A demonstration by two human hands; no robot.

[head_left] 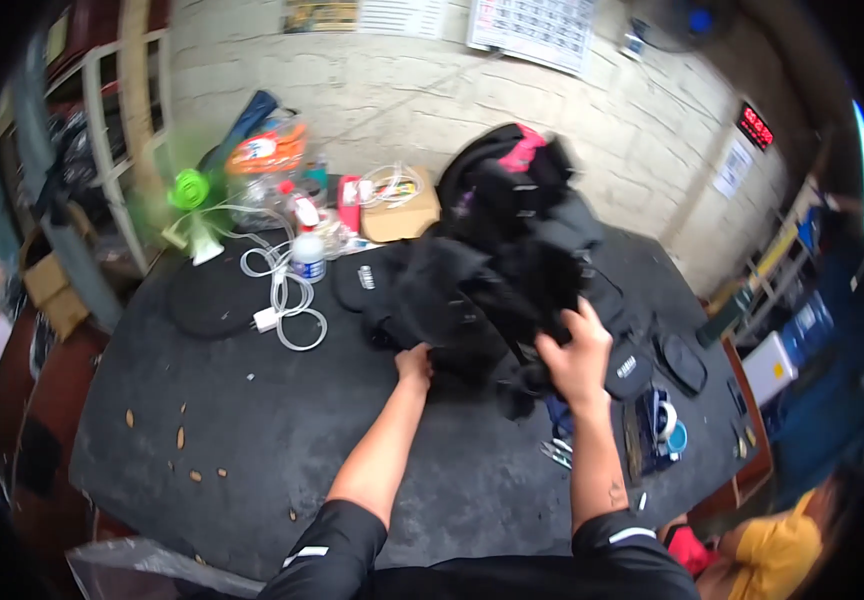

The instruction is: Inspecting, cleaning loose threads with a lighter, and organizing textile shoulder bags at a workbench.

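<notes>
Your left hand (414, 365) pinches the black bag (442, 300); can't tell your right hand's (578, 358) grip. Avoid the pouch (681, 362) near the table's (252, 430) right edge.

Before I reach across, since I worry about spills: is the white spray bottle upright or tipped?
Upright: the spray bottle stands base-down on the table, its nozzle on top.

Black Shirt (512, 581) Bore White Bars (307, 553)

The shirt was short-sleeved. At seven o'clock, the left sleeve (349, 535) showed a slanted bar; at five o'clock, the right sleeve (627, 562) had a second white bar (633, 535). A small, dark marking (617, 493) sat on the right forearm (595, 455), between four and five o'clock. The left hand (414, 365) and right hand (580, 355) were bare.
</notes>
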